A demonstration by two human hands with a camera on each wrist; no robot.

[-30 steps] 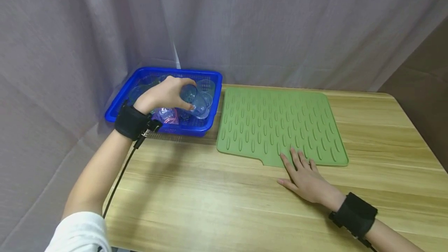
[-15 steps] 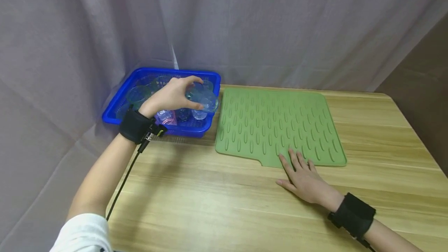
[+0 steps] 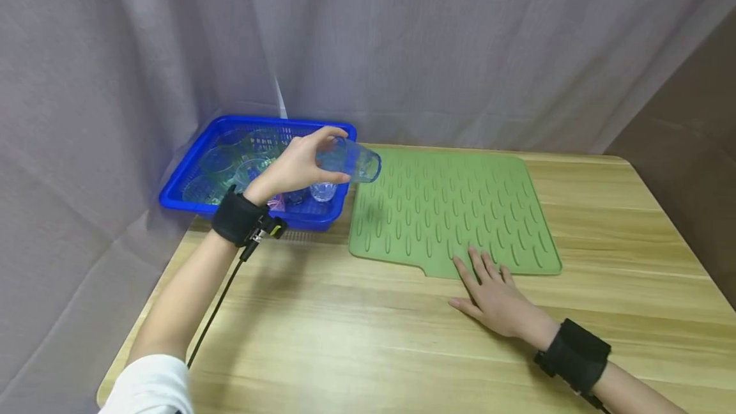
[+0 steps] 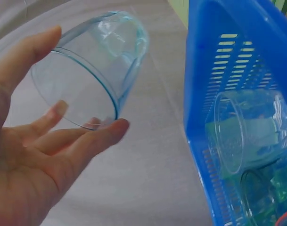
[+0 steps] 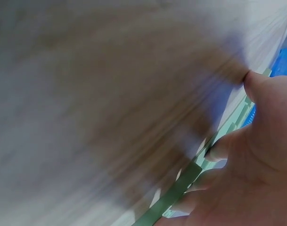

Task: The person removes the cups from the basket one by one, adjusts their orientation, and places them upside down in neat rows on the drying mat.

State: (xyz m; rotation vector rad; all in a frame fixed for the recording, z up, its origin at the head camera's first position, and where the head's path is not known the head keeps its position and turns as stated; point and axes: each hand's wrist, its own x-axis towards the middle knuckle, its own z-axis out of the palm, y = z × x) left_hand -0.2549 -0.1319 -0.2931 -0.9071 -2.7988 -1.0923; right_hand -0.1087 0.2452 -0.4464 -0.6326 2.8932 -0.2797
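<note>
My left hand [image 3: 299,168] grips a clear bluish drinking glass [image 3: 361,163] near its rim, thumb on one side and fingers on the other. The glass lies tilted on its side in the air, its base pointing right over the left edge of the green ridged mat [image 3: 454,203]. In the left wrist view the open mouth of the glass [image 4: 112,52] faces the palm. My right hand [image 3: 500,302] rests with spread fingers, fingertips on the mat's front edge and thumb on the wooden table [image 3: 356,337].
A blue plastic basket [image 3: 172,193] stands at the back left, holding several clear and greenish glasses [image 3: 218,161]. One clear glass [image 4: 251,132] lies on its side by the basket wall. Grey curtain [image 3: 437,50] hangs behind the table.
My left hand has lifted the glass out of the basket and carried it right, to the mat's left edge. The right hand stays in place on the mat's edge.
</note>
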